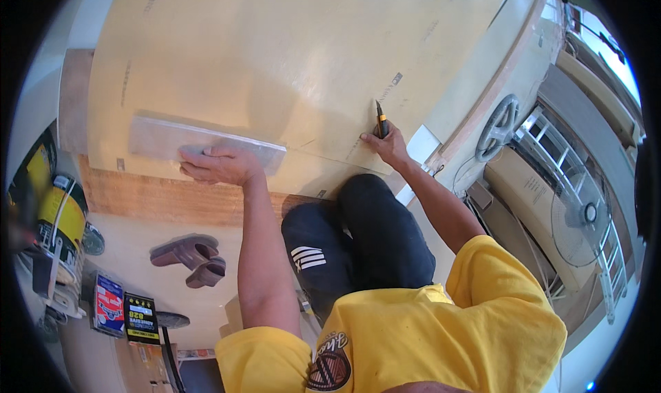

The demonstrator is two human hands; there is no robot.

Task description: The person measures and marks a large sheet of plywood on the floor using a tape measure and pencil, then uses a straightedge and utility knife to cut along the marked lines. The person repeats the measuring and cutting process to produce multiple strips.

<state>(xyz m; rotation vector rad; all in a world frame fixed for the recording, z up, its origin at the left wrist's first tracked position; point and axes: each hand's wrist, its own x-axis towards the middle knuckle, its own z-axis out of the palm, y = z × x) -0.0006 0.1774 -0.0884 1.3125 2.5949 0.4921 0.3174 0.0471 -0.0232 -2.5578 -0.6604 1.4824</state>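
Bright, warm light leaves a soft sheen on the yellow sheet beyond the left fingers, with faint, diffuse shadows near them. Far right of the right fingers, a patch glares white. Well left of the left fingers, dark shapes blur, perhaps from poor focus. Fisheye distortion bends the outer edges into black.

Your left forearm runs almost straight forward from its short sleeve, and your left hand turns toward your left, its fingers extended, close together and slightly curved. Your right forearm slants forward and inward to your right hand, which is closed in a grip (a little farther forward than the other). Your bent knees sit side by side between both arms.
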